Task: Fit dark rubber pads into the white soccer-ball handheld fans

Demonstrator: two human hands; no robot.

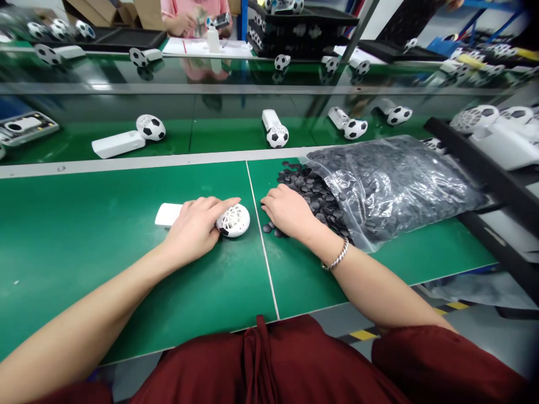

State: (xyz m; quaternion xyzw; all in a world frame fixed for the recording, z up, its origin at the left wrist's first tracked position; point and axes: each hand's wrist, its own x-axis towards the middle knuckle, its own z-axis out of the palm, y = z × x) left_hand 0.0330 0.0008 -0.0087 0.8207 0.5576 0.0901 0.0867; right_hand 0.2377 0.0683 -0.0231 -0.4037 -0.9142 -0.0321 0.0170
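Observation:
My left hand (197, 224) is closed over a white handheld fan (234, 220) with a round, football-style grille, which lies on the green table. The fan's white handle (167, 214) sticks out to the left under my fingers. My right hand (288, 210) rests at the near left edge of a pile of small black pieces (314, 193). Its fingers curl down toward the table, and whether a piece is pinched in them is hidden. The pieces spill from the mouth of a clear plastic bag (400, 182) to the right.
Beyond a pale rail, a green conveyor (219, 126) carries several football fans (150, 128). Black trays (458, 151) with more fans stand at the right. Across the line, a person in a pink top (196, 17) sits near a white bottle (213, 39) and stacked black trays (298, 33).

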